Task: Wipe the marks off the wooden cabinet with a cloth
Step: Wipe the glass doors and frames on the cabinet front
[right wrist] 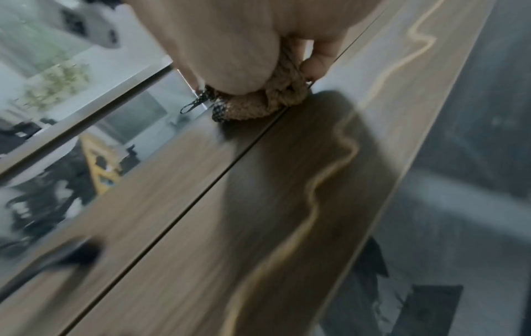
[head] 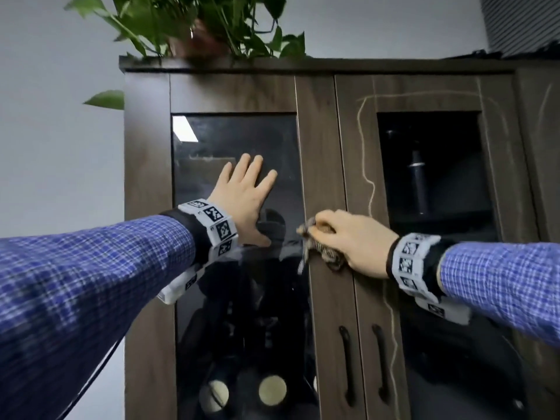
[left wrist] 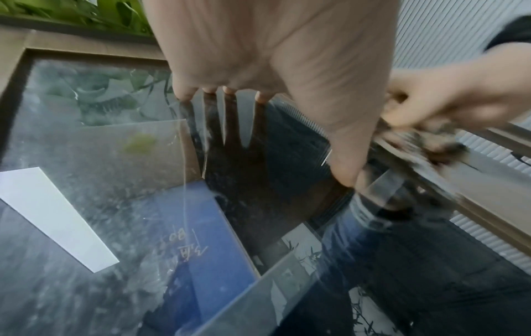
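Observation:
A dark wooden cabinet (head: 318,140) with two glass doors fills the head view. Pale wavy chalk-like marks (head: 370,189) run down the frame of the right door, and they show as a wavy line (right wrist: 342,159) in the right wrist view. My left hand (head: 245,192) lies flat with straight fingers on the left door's glass (left wrist: 100,159). My right hand (head: 348,237) grips a bunched brown checked cloth (head: 321,250) and presses it on the wood where the two doors meet. The cloth (right wrist: 258,106) sits on the seam between the doors.
A potted green plant (head: 209,28) stands on top of the cabinet. Two black door handles (head: 347,362) hang low at the centre. Dark objects sit behind the right glass (head: 424,177). A grey wall lies to the left.

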{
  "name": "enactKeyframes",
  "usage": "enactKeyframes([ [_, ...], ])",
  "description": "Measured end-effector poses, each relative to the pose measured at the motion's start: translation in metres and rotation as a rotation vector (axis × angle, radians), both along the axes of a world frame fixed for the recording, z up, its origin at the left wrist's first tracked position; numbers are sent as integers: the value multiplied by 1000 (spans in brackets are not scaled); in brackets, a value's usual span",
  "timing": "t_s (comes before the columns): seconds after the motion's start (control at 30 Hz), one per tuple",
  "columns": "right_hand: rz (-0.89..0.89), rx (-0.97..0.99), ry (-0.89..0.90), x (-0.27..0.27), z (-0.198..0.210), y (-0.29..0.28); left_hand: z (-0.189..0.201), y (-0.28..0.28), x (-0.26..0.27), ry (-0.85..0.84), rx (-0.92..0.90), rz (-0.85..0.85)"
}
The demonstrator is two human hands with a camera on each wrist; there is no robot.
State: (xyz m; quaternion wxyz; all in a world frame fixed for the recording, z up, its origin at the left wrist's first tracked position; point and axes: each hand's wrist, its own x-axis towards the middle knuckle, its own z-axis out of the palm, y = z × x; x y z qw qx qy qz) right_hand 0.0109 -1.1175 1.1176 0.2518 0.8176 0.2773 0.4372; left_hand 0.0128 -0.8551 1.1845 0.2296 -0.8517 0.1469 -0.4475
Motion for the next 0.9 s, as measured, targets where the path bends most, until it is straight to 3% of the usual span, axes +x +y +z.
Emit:
enactKeyframes([
  [0.1, -11, -101, 189, -6, -38, -2, 0, -4, -7, -14, 21, 68],
  [0.2, 44, -192, 341, -21, -49, 0, 4, -15, -19, -10, 31, 81],
  [0.33, 219, -223, 268, -42, -41, 1, 5, -40, -40, 146, 80, -201],
  [0.37, 282, -112, 266, -44, -33, -1, 1, -47, -44, 235, 44, -275],
  [0.47, 486, 472, 381, -51, -3, -8, -10, -65, -51, 487, -122, -472],
  [0.57, 562, 832, 371, -53, 21, -11, -10, -78, -57, 640, -302, -556],
  [0.7, 626, 1037, 573, -55, 36, -17, -2, -85, -61, 652, -393, -536],
  [0.9, 567, 1142, 880, -61, 40, -26, -2, -77, -68, 905, -710, -617],
])
